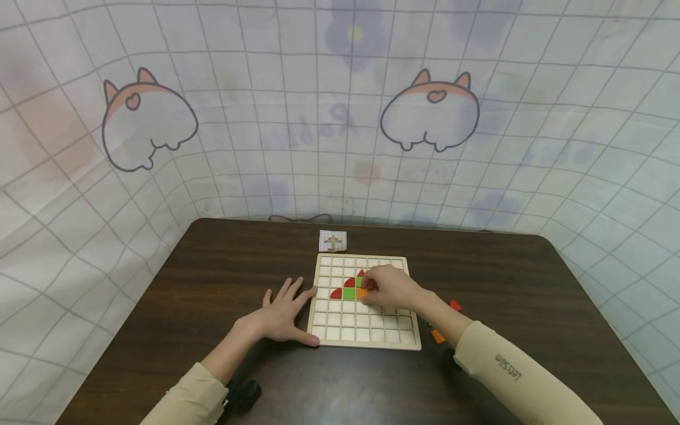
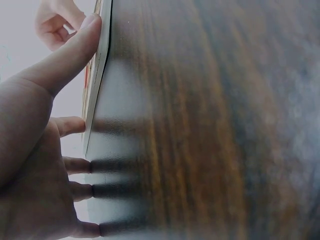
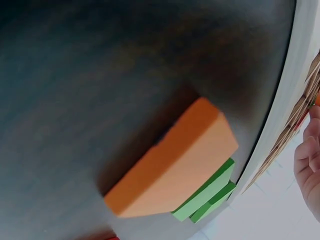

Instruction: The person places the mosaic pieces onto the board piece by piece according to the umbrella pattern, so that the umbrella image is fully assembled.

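A wooden grid board lies on the table with red, green and orange tiles set in its upper middle. My right hand is over the board, thumb and fingertips pinching an orange tile beside a green tile. In the right wrist view only part of the right hand shows, at the frame's edge. Spread along the board's left side, my left hand touches the frame with index finger and thumb. The left wrist view shows that left thumb on the board's rim.
A small picture card with a coloured grid pattern lies behind the board. Loose tiles lie right of the board, partly behind the right forearm: a red one, an orange one and green ones. A patterned cloth hangs behind the table.
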A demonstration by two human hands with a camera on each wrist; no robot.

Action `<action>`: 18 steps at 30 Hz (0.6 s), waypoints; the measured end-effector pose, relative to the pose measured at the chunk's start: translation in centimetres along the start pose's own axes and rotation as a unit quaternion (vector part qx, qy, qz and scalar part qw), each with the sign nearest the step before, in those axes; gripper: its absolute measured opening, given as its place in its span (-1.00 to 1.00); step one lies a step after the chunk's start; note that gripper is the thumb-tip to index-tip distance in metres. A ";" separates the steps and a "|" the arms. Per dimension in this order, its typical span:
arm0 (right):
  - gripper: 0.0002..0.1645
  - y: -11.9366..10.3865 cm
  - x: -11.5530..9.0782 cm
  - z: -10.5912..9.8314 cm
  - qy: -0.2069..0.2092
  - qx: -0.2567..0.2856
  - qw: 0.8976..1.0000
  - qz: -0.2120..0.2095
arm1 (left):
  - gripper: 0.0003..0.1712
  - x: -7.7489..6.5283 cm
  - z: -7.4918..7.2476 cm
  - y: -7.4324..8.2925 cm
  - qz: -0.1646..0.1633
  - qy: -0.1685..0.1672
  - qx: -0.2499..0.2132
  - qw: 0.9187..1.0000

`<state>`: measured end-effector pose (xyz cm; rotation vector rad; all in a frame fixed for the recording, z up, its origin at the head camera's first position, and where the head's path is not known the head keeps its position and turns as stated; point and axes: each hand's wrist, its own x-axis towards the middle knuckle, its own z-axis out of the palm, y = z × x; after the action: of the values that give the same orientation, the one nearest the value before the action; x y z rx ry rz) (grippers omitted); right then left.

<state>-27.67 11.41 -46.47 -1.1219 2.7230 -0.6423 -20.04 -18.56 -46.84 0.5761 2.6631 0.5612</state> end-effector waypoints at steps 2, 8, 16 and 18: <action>-0.71 0.0 0.0 0.0 0.004 0.001 1.000 -0.001 | 0.31 0.0 0.0 0.0 0.000 0.000 0.001 1.000; -0.72 0.1 -0.2 -0.2 0.009 0.001 1.000 -0.002 | 0.31 0.0 0.1 -0.1 0.000 0.001 0.003 1.000; -0.81 0.5 -1.3 -0.8 0.019 0.018 1.000 0.003 | 0.31 0.0 0.2 -0.1 0.000 0.002 0.006 1.000; -0.81 0.6 -1.7 -1.0 0.020 0.026 0.999 0.005 | 0.31 0.1 0.2 -0.1 0.000 0.002 0.006 1.000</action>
<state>-27.14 13.33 -45.91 -1.0945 2.7260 -0.7367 -20.04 -18.56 -47.03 0.5795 2.6716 0.5467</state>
